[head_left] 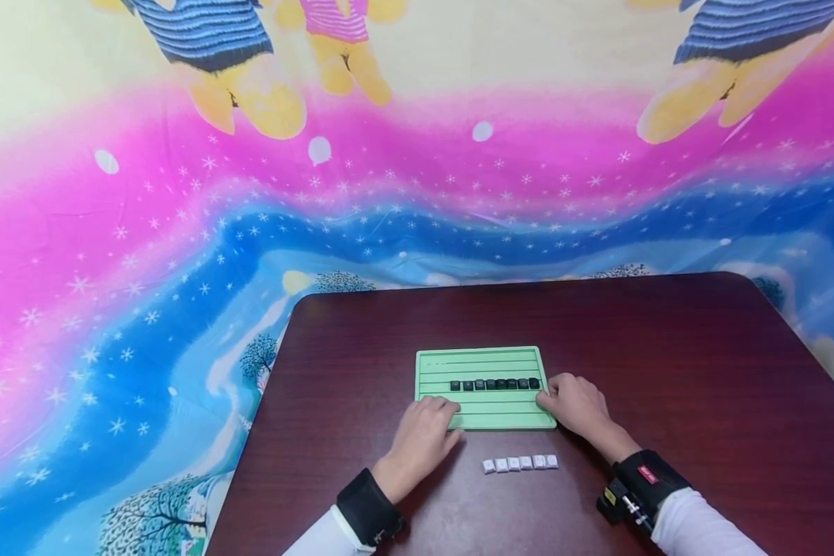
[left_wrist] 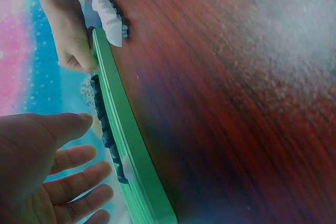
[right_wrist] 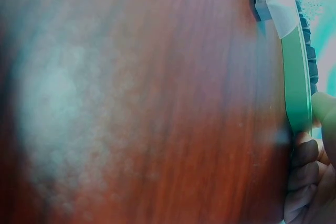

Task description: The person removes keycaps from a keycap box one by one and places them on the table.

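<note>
A light green ridged board (head_left: 486, 417) lies on the table, with several black keycaps (head_left: 490, 384) lined up in a row across its middle. My right hand (head_left: 580, 405) grips the board's right edge, its thumb at the top side and the other fingers (right_wrist: 304, 177) curled in at the edge. Over the lower left corner is my left hand (head_left: 422, 436); the left wrist view shows its fingers (left_wrist: 86, 182) spread and loosely bent, with nothing in them. On the near side of the board stands a short row of white keycaps (head_left: 521, 463) with faint marks on top.
The dark reddish-brown table (head_left: 667, 347) has rounded far corners. Behind it hangs a printed cloth (head_left: 417, 177) in pink and blue. A black strap with a small camera (head_left: 622, 502) is on the right wrist, and another black strap (head_left: 370, 506) is on the left.
</note>
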`<action>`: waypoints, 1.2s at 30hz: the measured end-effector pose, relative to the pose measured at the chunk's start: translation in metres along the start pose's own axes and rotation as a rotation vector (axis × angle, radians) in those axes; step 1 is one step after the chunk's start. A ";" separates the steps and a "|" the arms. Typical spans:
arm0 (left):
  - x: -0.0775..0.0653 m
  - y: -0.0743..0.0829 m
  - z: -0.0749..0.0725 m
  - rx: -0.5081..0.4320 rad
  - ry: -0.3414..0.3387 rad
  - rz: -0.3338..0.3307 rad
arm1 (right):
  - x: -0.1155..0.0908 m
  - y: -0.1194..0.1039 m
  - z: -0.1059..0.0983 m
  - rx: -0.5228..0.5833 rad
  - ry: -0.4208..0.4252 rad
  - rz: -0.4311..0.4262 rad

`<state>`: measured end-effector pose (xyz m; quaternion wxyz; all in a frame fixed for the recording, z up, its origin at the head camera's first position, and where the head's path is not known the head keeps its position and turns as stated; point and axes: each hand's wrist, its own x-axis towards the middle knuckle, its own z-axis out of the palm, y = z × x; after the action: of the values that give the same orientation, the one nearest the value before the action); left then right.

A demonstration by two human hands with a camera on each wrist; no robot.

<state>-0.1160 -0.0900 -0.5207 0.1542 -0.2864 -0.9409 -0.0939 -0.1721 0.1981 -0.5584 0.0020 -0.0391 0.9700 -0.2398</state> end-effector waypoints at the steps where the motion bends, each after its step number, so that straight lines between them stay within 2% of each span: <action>1: 0.000 -0.001 0.001 0.000 -0.002 -0.003 | 0.000 0.000 0.000 -0.001 0.000 0.000; 15: -0.004 -0.013 0.008 0.028 -0.066 -0.091 | 0.000 -0.001 -0.003 0.003 0.006 -0.016; 23: -0.005 -0.015 0.011 0.010 -0.054 -0.102 | -0.001 -0.002 -0.001 0.003 0.007 -0.020; 36: -0.005 -0.015 0.013 -0.007 -0.076 -0.101 | -0.001 0.000 -0.001 0.001 -0.001 -0.016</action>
<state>-0.1232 -0.1013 -0.5358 0.1124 -0.2423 -0.9591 -0.0940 -0.1709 0.1984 -0.5578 0.0004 -0.0469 0.9696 -0.2404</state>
